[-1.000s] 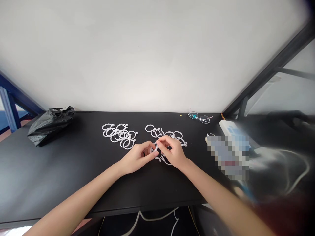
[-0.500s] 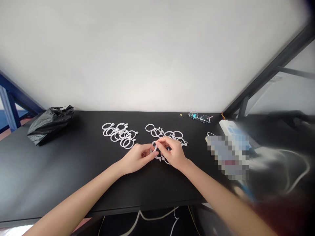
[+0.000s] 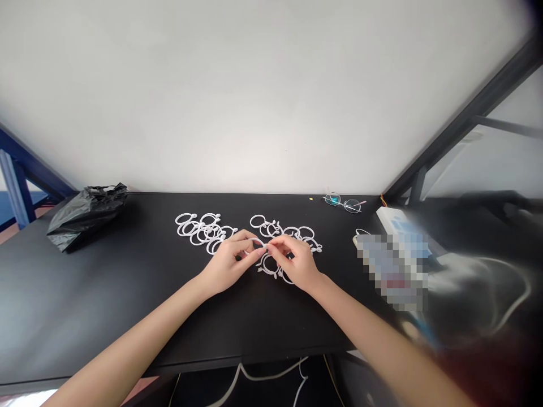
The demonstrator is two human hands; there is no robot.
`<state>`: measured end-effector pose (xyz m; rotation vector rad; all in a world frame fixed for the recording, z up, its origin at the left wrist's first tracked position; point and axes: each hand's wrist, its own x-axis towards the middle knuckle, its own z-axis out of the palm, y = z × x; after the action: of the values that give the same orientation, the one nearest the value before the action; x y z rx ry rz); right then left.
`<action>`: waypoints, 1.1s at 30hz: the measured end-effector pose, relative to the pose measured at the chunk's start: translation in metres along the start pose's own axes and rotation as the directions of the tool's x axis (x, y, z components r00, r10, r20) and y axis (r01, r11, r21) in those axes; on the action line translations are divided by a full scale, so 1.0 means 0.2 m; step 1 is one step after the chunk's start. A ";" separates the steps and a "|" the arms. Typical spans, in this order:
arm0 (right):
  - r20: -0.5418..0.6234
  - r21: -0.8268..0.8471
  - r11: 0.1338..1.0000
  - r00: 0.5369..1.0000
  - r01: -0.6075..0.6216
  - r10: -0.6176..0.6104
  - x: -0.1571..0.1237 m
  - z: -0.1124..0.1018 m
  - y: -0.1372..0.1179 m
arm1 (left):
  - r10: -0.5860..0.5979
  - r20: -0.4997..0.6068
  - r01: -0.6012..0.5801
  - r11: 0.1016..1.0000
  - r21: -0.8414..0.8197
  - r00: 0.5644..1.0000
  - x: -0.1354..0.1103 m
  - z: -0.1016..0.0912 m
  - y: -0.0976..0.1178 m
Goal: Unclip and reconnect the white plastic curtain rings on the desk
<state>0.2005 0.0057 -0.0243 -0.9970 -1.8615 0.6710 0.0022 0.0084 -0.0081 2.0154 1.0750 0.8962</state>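
Both my hands meet over the middle of a black table (image 3: 106,305). My left hand (image 3: 227,263) and my right hand (image 3: 297,263) pinch one white plastic ring (image 3: 259,244) between their fingertips, held just above the tabletop. Under and behind my right hand lies a loose pile of white rings (image 3: 292,233). A second pile of white rings (image 3: 203,229) lies to the left, just behind my left hand's knuckles.
A crumpled black plastic bag (image 3: 85,213) sits at the table's back left. A pair of glasses (image 3: 345,203) lies near the back wall on the right. A white box and a blurred-out object (image 3: 392,265) occupy the right end. White cables (image 3: 263,376) hang below the front edge.
Both hands have lifted the ring slightly up and away from me, and it has turned edge-on between the fingertips. Another ring now shows on the table below it.
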 end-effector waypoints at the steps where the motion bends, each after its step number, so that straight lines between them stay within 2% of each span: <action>1: -0.010 -0.002 1.000 1.000 -0.003 0.003 0.00 0.00 0.00 | 0.044 -0.048 -0.037 0.992 0.123 0.998 0.00 -0.02 -0.01; 4: -0.046 0.000 1.000 0.999 0.004 -0.004 0.00 0.00 0.00 | 0.171 -0.147 -0.082 0.875 0.478 0.974 0.02 -0.08 -0.06; 7: -0.079 -0.003 1.000 0.997 0.020 -0.021 0.01 0.00 0.00 | 0.211 -0.178 -0.035 0.733 0.679 0.961 0.03 -0.11 -0.13; 13: -0.194 0.002 0.999 0.980 -0.045 0.045 0.02 -0.01 0.01 | 0.168 -0.157 0.040 0.547 0.836 0.973 0.03 -0.11 -0.21; 16: -0.214 0.012 0.997 0.973 -0.081 0.082 0.02 -0.01 0.01 | 0.135 -0.145 0.059 0.499 0.865 0.980 0.02 -0.11 -0.22; 20: -0.231 0.025 0.994 0.967 -0.104 0.107 0.03 -0.02 0.01 | 0.123 -0.167 0.076 0.534 0.842 0.978 0.02 -0.11 -0.22; 22: -0.246 0.047 0.992 0.961 -0.119 0.127 0.03 -0.02 0.01 | 0.139 -0.182 0.064 0.597 0.800 0.973 0.03 -0.11 -0.21; 24: -0.263 0.067 0.989 0.954 -0.131 0.144 0.03 -0.01 0.01 | 0.173 -0.152 -0.011 0.695 0.719 0.973 0.03 -0.10 -0.17; 26: -0.278 0.073 0.988 0.949 -0.133 0.148 0.03 -0.01 0.01 | 0.218 -0.058 -0.142 0.789 0.597 0.974 0.02 -0.08 -0.13; 29: -0.296 0.064 0.990 0.945 -0.125 0.139 0.03 -0.02 0.01 | 0.256 0.145 -0.293 0.862 0.414 0.956 0.00 -0.04 -0.07; 31: -0.306 0.060 0.991 0.943 -0.119 0.131 0.03 -0.02 0.00 | 0.248 0.247 -0.324 0.881 0.344 0.937 -0.01 0.00 -0.05; 33: -0.310 0.057 0.992 0.942 -0.115 0.127 0.03 -0.02 0.00 | 0.232 0.301 -0.326 0.891 0.315 0.925 -0.02 0.02 -0.05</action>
<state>0.2029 0.0111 -0.0204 -1.1294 -1.5149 0.5792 -0.0003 0.0082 -0.0198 2.5649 0.8587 0.5776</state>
